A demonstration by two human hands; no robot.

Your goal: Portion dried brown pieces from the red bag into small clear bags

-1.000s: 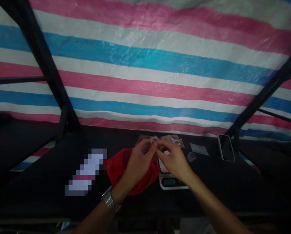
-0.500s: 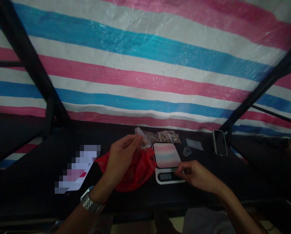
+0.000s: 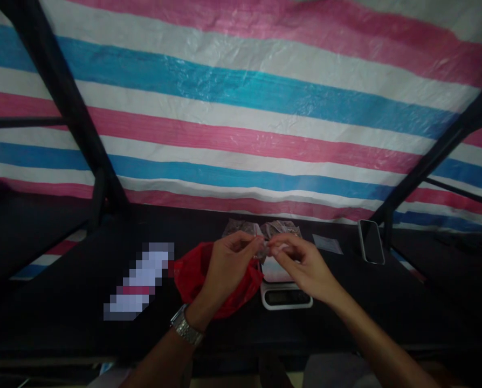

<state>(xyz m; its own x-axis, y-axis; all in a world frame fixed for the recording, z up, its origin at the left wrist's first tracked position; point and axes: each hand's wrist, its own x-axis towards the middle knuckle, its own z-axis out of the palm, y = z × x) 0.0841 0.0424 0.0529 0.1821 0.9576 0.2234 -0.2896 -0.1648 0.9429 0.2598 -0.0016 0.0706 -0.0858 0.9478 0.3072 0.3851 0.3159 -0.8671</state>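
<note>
My left hand [image 3: 233,261] and my right hand [image 3: 303,263] meet fingertip to fingertip above the far left part of a white digital scale [image 3: 286,306]. Both are closed in a pinch on a small clear plastic bag [image 3: 262,248], mostly covered by the fingers; its contents cannot be made out. Under my left hand and forearm lies a crumpled red plastic bag [image 3: 196,272], reaching up against the scale. Behind the hands are several small zip bags [image 3: 283,228] with brownish contents. My right hand hides part of the scale's platform.
A flat clear bag [image 3: 327,244] and a phone [image 3: 371,242] lie to the right on the black table [image 3: 346,323]. A blurred-out white item [image 3: 144,280] is at the left. Black frame bars [image 3: 77,129] and a striped tarp [image 3: 241,124] rise behind.
My right hand has left the scale's front panel and moved up and left to meet my left hand. My left hand has shifted right with the small bag. The clear cup no longer shows.
</note>
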